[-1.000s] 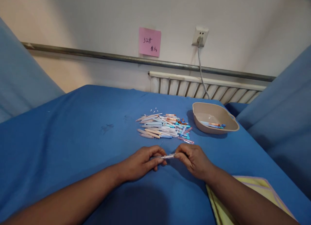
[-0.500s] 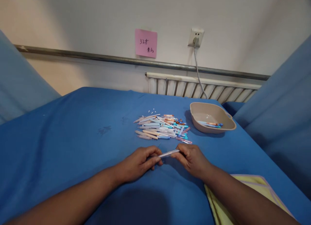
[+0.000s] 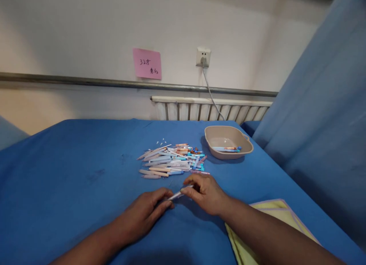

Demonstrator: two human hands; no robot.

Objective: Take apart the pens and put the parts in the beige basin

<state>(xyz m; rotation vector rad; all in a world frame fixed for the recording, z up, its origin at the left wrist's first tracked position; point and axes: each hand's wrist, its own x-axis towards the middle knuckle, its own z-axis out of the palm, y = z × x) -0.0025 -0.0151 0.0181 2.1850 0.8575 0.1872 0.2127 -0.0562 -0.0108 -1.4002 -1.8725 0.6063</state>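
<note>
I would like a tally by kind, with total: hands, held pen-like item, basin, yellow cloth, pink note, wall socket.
Hands: 2 (left hand, right hand)
Pen-like item: 1
Basin: 1
Yellow cloth: 1
Pink note: 1
Wall socket: 1
Total: 7

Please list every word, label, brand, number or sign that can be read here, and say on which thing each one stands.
"32": handwritten on the pink note on the wall; the character after it and the short second line are too unclear to read surely.
Pen in the left hand and right hand: any print is too small to read.
Pile of pens: likewise unreadable.
</note>
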